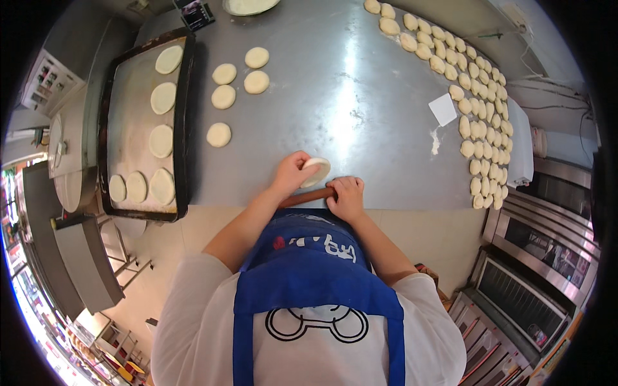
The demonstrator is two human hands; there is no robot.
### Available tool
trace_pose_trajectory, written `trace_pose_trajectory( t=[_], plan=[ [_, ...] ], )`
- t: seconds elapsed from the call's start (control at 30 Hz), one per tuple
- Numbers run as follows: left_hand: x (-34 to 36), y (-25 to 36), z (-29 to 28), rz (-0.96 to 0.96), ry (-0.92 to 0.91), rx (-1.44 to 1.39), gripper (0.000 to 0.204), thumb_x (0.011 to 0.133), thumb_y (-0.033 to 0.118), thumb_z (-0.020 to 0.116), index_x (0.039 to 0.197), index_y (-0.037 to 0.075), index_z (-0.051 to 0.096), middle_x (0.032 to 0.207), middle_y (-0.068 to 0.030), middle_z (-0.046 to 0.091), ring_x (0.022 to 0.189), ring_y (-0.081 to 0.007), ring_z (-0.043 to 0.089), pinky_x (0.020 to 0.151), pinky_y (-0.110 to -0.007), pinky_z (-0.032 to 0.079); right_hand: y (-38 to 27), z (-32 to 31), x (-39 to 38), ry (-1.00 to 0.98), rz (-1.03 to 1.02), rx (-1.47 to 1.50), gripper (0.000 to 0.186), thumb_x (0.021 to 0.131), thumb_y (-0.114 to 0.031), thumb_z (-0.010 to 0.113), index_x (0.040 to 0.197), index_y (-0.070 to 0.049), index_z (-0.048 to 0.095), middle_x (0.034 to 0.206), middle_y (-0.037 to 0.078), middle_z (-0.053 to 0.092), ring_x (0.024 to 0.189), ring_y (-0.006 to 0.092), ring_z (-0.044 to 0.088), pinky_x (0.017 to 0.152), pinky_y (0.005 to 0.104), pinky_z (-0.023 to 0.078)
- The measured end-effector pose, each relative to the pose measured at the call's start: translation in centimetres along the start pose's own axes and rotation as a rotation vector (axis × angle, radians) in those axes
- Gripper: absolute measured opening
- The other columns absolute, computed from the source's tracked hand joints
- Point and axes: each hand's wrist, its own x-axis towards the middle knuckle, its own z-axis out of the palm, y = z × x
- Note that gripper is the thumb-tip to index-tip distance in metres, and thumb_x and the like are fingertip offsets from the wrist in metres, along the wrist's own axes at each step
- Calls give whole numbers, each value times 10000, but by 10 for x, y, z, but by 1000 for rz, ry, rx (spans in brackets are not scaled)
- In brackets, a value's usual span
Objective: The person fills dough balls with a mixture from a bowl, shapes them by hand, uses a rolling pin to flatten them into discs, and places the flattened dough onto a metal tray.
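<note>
At the near edge of the steel table (pixel 386 148), my left hand (pixel 293 174) pinches the left rim of a flattened dough round (pixel 317 174). Close by, my right hand (pixel 346 196) is closed over the right end of a brown wooden rolling pin (pixel 302 198), which lies just on the near side of the dough, along the table edge. Several flat dough rounds (pixel 219 135) rest on the table to the left. More rounds (pixel 161 141) lie on a dark-rimmed baking tray (pixel 182 128), along its right side and near end.
Rows of small dough balls (pixel 476 128) cover the table's right side. Beside them lies a white square scraper (pixel 443 109) near a flour smear (pixel 436 140). At the far edge stand a bowl of flour (pixel 251 6) and a small dark box (pixel 194 14). Ovens (pixel 541 244) stand at right.
</note>
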Motion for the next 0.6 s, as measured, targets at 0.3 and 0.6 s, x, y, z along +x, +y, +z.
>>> trace_pose_trajectory(
  t=[0.3,0.6],
  plan=[
    [29,17,-51,94,207,736,589,896,330,729,1346,-4,547,1288,-180,615,1160,-329,607,993,-459,484,-13,-10,51,122,-36,-60,197,700,-190,691,887,-131,676,904,50,655,976,265,590,959,447,363],
    [-75,-43,-46,216,264,1180,830,905,438,672,1524,-15,355,1618,-179,319,1518,-324,259,1201,-524,242,-24,21,43,-51,-110,-174,629,839,-302,693,1402,-72,530,1467,150,518,1359,288,473,1117,531,315]
  ],
)
